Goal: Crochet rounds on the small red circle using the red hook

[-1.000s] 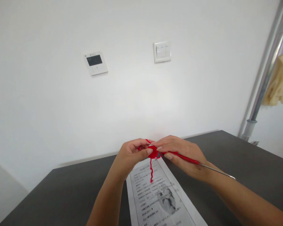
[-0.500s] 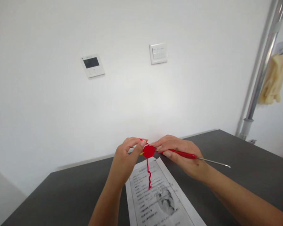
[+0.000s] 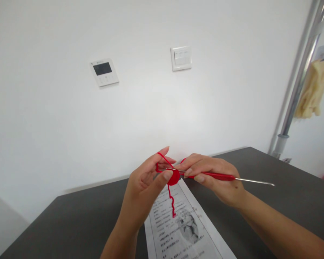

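Note:
A small round red crochet piece (image 3: 174,177) is pinched under the thumb of my left hand (image 3: 147,180). Red yarn (image 3: 165,158) runs over the raised left index finger to the hook's tip, and a loose red tail (image 3: 171,201) hangs below the piece. My right hand (image 3: 214,176) is closed around the red handle of a metal crochet hook (image 3: 221,176). One thin end of the hook lies at the top edge of the piece; its other end sticks out to the right past my hand. Part of the handle is hidden by my fingers.
A printed paper sheet (image 3: 178,233) with a dark picture lies beneath my hands on the dark grey table (image 3: 83,219). Behind stands a white wall with a screen panel (image 3: 104,72) and a light switch (image 3: 181,58). At right are a metal pole (image 3: 299,82) and a hanging yellow cloth (image 3: 311,90).
My left index finger has lifted, stretching the yarn up from the piece. The hook's tip now shows over the piece's top edge, and the right hand with the hook has shifted slightly right.

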Tool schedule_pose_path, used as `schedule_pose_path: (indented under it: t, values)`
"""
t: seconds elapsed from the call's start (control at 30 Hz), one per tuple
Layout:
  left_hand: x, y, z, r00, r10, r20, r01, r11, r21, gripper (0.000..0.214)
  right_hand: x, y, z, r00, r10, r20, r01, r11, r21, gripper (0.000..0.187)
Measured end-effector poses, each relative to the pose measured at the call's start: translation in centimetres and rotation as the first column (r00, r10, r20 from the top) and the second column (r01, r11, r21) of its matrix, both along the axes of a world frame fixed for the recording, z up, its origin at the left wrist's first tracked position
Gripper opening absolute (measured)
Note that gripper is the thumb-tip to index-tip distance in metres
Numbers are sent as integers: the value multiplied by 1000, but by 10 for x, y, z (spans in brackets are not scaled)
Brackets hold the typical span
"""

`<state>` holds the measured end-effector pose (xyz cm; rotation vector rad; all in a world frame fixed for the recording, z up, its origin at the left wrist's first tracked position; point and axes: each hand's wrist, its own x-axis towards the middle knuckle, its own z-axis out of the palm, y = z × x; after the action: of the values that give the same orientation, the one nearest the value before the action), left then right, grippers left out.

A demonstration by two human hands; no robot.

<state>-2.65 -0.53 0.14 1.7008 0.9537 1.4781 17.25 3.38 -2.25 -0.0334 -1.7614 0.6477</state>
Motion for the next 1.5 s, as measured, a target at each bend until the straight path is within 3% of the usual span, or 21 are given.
schedule_pose_path:
  t: [0.43, 0.63, 0.73, 0.8, 0.9, 0.97, 1.03, 1.1, 1.2, 1.33, 1.5]
  values:
    - [4, -2, -4, 999, -15, 43, 21, 989, -145, 32, -8, -3, -4, 995, -81, -51, 85, 993, 85, 13]
    - [9, -2, -2, 994, -43, 103, 59, 986, -156, 42, -9, -4, -3, 989, -146, -25, 148, 985, 89, 13]
    - [13, -3, -4, 996, 52, 79, -41, 990, -133, 48, -12, -9, -3, 971, -239, 11, 238, 970, 52, 12]
    - [18, -5, -6, 982, 189, 11, -188, 980, -60, 48, -15, -9, -6, 948, -316, 30, 313, 947, 68, 13]
    - [27, -4, -10, 937, 349, -29, -348, 937, 33, 49, -23, -3, -17, 899, -435, 45, 415, 883, 220, 15]
    - [30, 0, -11, 963, 264, 61, -261, 964, -57, 52, -26, 4, -26, 871, -490, 37, 450, 826, 338, 11]
    - [26, 5, -9, 974, 86, 211, -43, 979, -198, 52, -28, 9, -30, 847, -531, 27, 483, 789, 381, 10]
    - [18, 10, -4, 944, -73, 321, 175, 937, -303, 49, -26, 9, -27, 862, -506, 18, 460, 798, 388, 10]
    - [6, 15, 2, 880, -276, 386, 424, 824, -376, 36, -19, 1, -11, 919, -393, 4, 370, 868, 333, 8]
    - [1, 18, 2, 809, -385, 445, 556, 747, -364, 34, -12, -7, 4, 959, -275, 62, 256, 942, 216, 8]
    - [4, 19, -4, 765, -399, 506, 590, 748, -303, 35, -11, -3, 2, 965, -260, 43, 241, 937, 252, 10]
